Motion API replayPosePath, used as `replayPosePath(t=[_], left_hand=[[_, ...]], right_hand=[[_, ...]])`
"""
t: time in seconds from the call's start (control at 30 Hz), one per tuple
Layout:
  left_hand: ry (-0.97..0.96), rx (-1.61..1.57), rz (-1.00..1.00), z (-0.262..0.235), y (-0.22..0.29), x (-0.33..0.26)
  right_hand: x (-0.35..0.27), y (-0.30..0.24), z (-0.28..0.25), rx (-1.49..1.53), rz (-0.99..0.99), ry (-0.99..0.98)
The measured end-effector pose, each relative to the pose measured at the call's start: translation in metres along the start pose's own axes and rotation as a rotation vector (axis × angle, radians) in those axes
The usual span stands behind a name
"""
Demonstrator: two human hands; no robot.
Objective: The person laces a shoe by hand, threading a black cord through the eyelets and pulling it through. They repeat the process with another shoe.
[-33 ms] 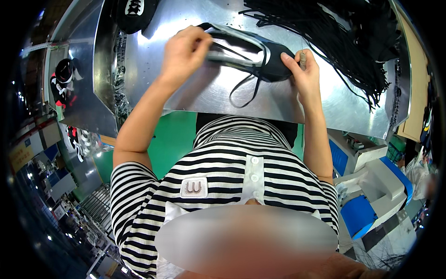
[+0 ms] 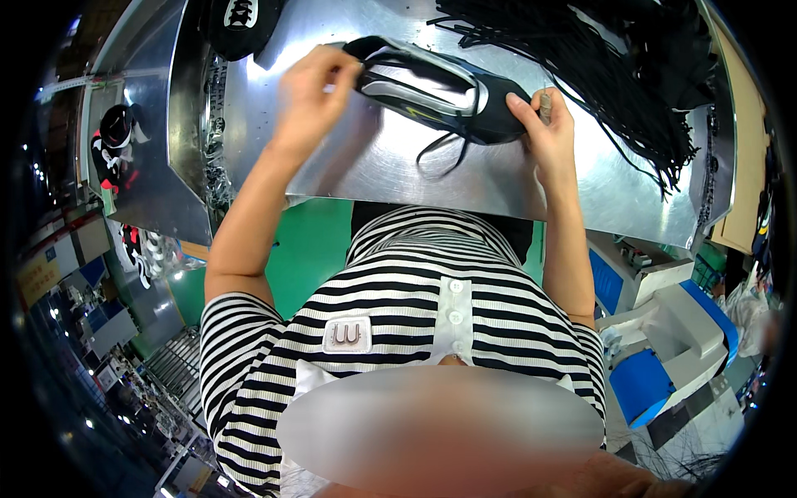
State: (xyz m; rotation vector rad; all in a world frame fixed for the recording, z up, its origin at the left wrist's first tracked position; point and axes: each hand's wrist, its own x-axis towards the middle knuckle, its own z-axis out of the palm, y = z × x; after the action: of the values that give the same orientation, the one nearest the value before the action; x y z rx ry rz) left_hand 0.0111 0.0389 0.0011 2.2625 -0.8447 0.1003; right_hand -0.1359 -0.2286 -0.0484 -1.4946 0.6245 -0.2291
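A person in a black-and-white striped short-sleeved shirt (image 2: pixel 398 282) is facing the near edge of a brushed, silvery metal table (image 2: pixel 374 170). A thin black lace (image 2: pixel 463 151) is trailing in a loop off the near side of a black shoe upper with a pale grey lining (image 2: pixel 455 101), which the person is holding over the middle of the table. Its long axis is slanting from the far left, where the heel end is sitting, to the near right, where the toe is pointing. The right hand (image 2: pixel 546 129) is clasping that toe, thumb on top, a beige wrap circling one finger; the upper is lying to its left. The left hand (image 2: pixel 315 87) is hovering right beside the heel, fingers loosely curled toward the thumb; whether they are pinching anything, one cannot tell. Farther off, a thick bundle of black strands (image 2: pixel 610 104) is spreading at right, and a rounded black piece with a white laced panel (image 2: pixel 241 15) is resting at far left.
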Motion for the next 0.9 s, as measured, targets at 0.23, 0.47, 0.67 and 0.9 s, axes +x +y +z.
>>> replayPosePath(t=[0.23, 0.47, 0.67, 0.9], left_hand=[[0.498, 0.310, -0.232, -0.121, -0.138, 0.002], [-0.267, -0.540, 0.177, -0.050, 0.037, 0.018], [-0.176, -0.243, 0.210, -0.006, 0.072, 0.040], [-0.113, -0.164, 0.313, 0.031, 0.085, 0.038]], right_hand=[[0.004, -0.001, -0.022, -0.015, -0.024, -0.086], [0.022, 0.001, -0.024, -0.337, -0.088, -0.057], [0.010, -0.031, -0.021, -0.186, -0.349, 0.012], [-0.004, -0.032, 0.030, 0.255, -0.109, -0.255]])
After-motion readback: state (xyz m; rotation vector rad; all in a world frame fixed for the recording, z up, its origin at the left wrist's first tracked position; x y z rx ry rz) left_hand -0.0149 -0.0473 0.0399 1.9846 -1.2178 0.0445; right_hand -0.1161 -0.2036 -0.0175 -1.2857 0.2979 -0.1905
